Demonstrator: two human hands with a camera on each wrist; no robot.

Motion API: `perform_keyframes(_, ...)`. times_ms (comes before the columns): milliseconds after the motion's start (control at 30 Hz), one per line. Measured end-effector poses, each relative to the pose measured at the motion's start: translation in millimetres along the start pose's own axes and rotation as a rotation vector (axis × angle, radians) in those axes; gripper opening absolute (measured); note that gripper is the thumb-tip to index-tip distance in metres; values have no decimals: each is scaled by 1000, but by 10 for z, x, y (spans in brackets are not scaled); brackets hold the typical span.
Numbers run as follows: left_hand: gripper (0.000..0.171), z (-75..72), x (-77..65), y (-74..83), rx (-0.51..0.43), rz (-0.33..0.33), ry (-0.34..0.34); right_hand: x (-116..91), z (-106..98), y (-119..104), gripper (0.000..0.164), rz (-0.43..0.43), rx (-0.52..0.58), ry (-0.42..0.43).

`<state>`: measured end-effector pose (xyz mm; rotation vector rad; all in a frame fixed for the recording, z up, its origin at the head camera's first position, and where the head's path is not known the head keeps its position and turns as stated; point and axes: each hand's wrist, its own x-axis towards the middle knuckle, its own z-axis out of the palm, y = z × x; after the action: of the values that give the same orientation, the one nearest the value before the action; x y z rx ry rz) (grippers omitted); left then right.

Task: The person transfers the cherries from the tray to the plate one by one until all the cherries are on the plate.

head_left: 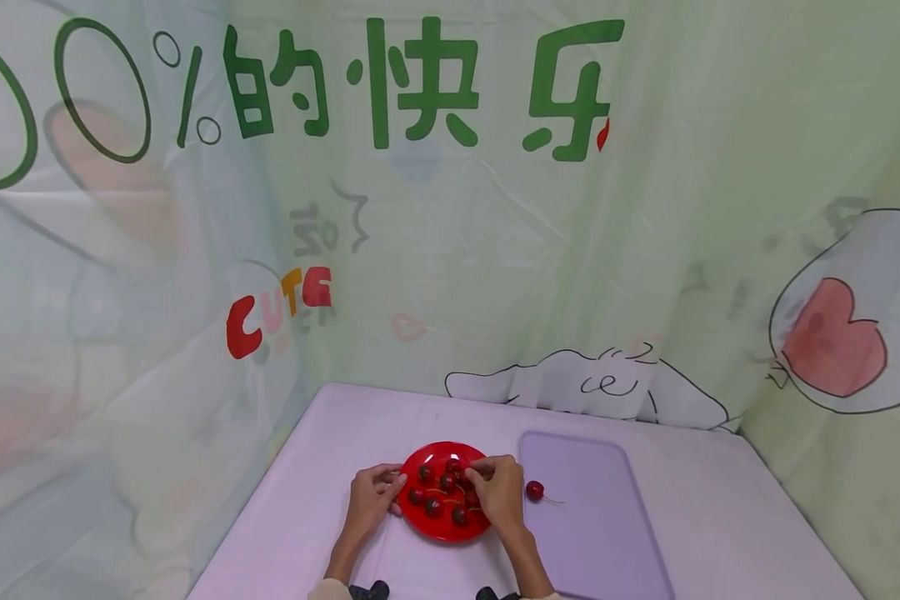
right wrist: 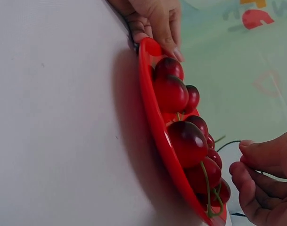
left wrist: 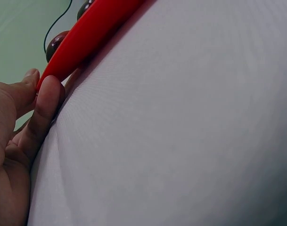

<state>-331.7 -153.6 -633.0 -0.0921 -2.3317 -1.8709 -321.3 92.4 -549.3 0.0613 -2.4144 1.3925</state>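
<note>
A round red plate [head_left: 444, 533] holds several dark red cherries [head_left: 433, 507] with green stems. My left hand [head_left: 373, 498] pinches the plate's left rim, thumb on top and fingers beneath, as the left wrist view also shows. Over the plate's right side is my right hand [head_left: 501, 492], its thumb and fingers loosely bent beside the cherries. In the right wrist view the right thumb [right wrist: 256, 149] and fingertips come close together just off the cherries, and no cherry shows between them. One cherry [head_left: 535, 491] with a pale stem lies apart on the purple tray [head_left: 592, 533].
The purple tray lies flat to the right of the plate, on a pale table [head_left: 727, 500]. Printed curtains [head_left: 495, 250] hang along the table's back and sides. Two small black objects [head_left: 378, 590] show at the bottom edge, by the wrists.
</note>
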Motion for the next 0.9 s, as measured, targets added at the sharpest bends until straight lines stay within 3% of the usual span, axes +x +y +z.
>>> perform_keyframes(200, 38, 11, -21, 7, -9, 25, -7, -9, -189, 24, 11, 26, 6, 36)
perform_keyframes(600, 36, 9, -9, 40, -15, -23, 11, -11, -411, 219, 10, 34, 3, 111)
perform_keyframes(900, 36, 4, -33, 90, -29, -9, 2, -36, -578, 322, 7, 77, -23, 164)
